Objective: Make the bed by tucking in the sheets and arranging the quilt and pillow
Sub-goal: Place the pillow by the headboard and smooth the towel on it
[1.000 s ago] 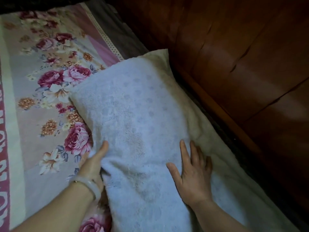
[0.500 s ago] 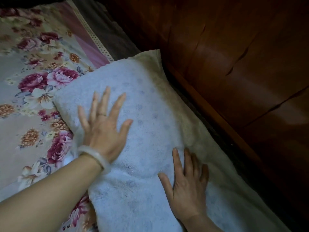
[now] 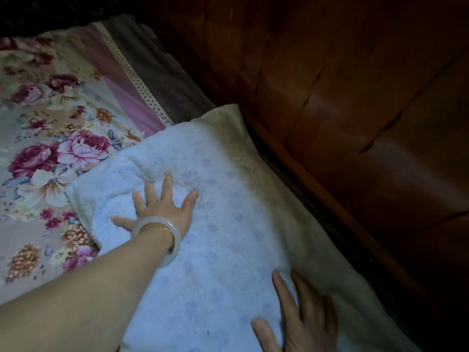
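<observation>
A pillow (image 3: 228, 237) under a pale blue towel cover lies along the head of the bed, its cream edge (image 3: 228, 123) against the headboard. My left hand (image 3: 162, 209), with a white bangle at the wrist, presses flat on the pillow's far left part, fingers spread. Flat on the near end of the pillow rests my right hand (image 3: 299, 318), cut off by the frame's bottom edge. The floral sheet (image 3: 50, 153) with pink roses covers the mattress to the left.
A dark wooden headboard (image 3: 355, 110) runs diagonally along the right. A narrow dark gap (image 3: 317, 212) separates it from the pillow. A grey band of bedding (image 3: 157, 72) borders the floral sheet at the top.
My left hand has slid farther up the pillow, away from me, pushing a small ridge in the towel. The view has moved closer; my right hand sits lower in the frame.
</observation>
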The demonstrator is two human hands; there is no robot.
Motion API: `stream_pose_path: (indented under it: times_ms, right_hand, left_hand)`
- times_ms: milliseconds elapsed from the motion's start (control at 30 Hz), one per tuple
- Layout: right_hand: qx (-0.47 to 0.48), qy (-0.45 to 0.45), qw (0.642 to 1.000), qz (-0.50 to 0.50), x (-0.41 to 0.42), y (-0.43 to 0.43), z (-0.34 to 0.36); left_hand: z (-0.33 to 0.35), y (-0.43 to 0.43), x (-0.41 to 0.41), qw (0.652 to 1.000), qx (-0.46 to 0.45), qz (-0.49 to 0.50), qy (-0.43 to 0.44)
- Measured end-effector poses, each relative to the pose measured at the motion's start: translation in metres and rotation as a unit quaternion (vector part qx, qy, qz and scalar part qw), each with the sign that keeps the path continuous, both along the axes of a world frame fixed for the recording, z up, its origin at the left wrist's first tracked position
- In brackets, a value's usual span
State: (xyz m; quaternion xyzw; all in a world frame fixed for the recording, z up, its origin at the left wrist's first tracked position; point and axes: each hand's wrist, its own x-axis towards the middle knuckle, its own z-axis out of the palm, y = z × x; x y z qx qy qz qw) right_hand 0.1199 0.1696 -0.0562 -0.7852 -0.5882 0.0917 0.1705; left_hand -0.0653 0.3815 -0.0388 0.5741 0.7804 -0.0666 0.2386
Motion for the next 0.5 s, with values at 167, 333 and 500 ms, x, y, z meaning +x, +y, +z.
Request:
stream_pose_path:
  times_ms: [167, 333, 500]
  right_hand:
    - [0.034, 0.09, 0.995, 0.009, 0.012, 0.069, 0.009]
    - [0.081, 0.077, 0.993, 0.041, 0.005, 0.137, -0.006]
    - [0.13, 0.063, 0.988, 0.063, 0.008, 0.171, -0.003]
  left_hand:
    - [-0.012, 0.0, 0.005, 0.999, 0.014, -0.005, 0.031]
    - [-0.027, 0.001, 0.006, 0.998, 0.05, -0.007, 0.045]
    - [-0.037, 0.001, 0.005, 0.996, 0.069, -0.011, 0.056]
